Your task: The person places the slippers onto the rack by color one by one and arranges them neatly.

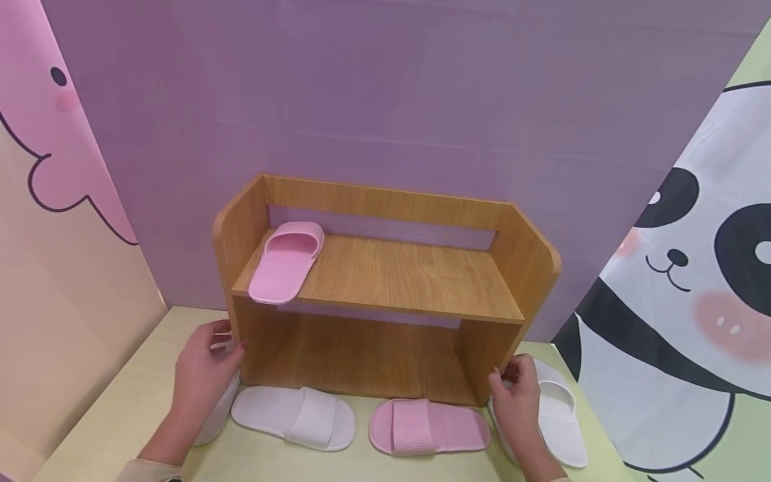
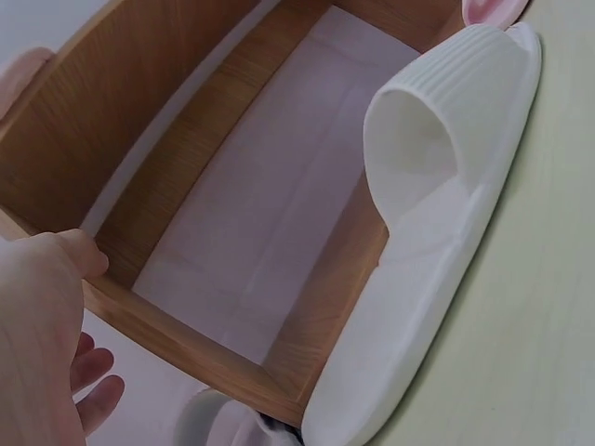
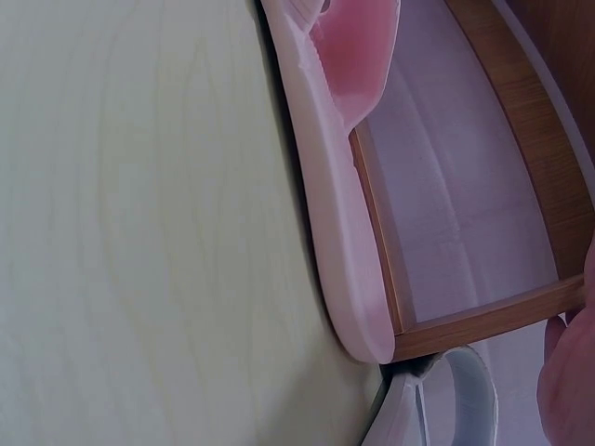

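A two-tier wooden shoe rack [image 1: 391, 274] stands upright on the table between my hands. My left hand [image 1: 201, 365] holds its left side panel, thumb on the front edge and fingers on the outer side. At the lower right, my right hand [image 1: 519, 398] grips the other side panel by its front edge. One pink slipper [image 1: 280, 271] rests on the upper tier at the left, toe strap toward the back. In front of the rack lie a white slipper [image 1: 319, 418] and a pink slipper [image 1: 446, 428], both sideways. The lower tier's wooden inside shows behind them.
White slippers also lie beside the rack: one [image 1: 217, 418] partly hidden by my left hand, another [image 1: 560, 415] right of my right hand, with a further white one partly covered there. A purple wall [image 1: 385, 100] rises behind, with printed panels on both sides.
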{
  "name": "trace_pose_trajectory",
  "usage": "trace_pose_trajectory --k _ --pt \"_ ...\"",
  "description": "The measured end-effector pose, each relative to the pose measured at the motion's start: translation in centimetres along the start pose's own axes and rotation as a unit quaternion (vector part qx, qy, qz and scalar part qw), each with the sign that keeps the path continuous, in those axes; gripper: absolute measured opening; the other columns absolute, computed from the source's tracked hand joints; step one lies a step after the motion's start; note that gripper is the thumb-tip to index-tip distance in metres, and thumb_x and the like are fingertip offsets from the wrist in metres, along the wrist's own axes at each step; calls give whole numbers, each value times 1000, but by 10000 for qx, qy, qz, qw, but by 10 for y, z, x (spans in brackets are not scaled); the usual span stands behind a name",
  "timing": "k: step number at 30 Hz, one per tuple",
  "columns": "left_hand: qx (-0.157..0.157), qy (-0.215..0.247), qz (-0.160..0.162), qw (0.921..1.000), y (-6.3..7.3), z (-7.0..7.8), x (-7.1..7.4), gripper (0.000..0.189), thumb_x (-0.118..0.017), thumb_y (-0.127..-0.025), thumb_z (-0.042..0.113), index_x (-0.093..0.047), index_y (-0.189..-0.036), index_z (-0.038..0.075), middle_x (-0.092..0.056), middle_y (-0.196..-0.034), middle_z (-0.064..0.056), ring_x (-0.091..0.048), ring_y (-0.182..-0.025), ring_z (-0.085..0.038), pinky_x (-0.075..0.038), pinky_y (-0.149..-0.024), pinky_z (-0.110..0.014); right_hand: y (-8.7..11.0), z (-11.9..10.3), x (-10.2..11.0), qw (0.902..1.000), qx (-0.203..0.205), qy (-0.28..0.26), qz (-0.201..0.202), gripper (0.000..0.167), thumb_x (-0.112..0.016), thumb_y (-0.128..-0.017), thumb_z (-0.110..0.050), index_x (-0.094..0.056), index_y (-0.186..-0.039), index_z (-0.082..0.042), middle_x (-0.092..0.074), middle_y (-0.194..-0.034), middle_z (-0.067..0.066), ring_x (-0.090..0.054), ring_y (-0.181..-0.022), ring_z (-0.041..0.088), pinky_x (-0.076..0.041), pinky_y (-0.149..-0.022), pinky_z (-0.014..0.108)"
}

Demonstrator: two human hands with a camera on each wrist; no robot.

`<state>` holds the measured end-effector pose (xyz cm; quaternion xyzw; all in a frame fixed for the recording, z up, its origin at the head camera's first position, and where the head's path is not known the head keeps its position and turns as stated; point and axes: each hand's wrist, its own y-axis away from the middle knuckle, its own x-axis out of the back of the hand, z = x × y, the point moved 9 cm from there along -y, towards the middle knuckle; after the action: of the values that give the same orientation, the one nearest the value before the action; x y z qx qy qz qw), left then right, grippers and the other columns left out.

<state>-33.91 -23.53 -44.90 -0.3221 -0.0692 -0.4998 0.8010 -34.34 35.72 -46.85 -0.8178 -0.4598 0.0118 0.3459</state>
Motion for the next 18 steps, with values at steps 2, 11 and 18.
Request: trace_pose_trajectory --k 2,11,18 --pt "37 22 -54 10000 0 -2 -2 50 -82 -99 16 -63 -141 -1 -69 -133 -23 -73 -117 -45 -62 -95 -60 0 -1 0 10000 18 -18 -2 22 -65 -94 16 -56 -110 3 -66 -111 10 -61 -92 4 -48 -82 10" --pt "164 27 -294 9994 0 -10 -12 49 -79 -100 12 -59 -142 -3 -67 -131 -22 -72 -118 -46 -64 -91 -55 0 -4 0 9999 111 -116 24 22 -64 -92 17 -56 -108 5 -65 -106 10 -62 -90 5 -48 -80 11" --pt "178 -111 -436 9988 0 -16 -18 43 -78 -101 10 -60 -138 -2 -69 -127 -21 -74 -115 -43 -65 -91 -55 -1 -4 2 9995 264 -146 108 22 -64 -91 19 -56 -106 6 -64 -102 9 -62 -89 5 -48 -79 11"
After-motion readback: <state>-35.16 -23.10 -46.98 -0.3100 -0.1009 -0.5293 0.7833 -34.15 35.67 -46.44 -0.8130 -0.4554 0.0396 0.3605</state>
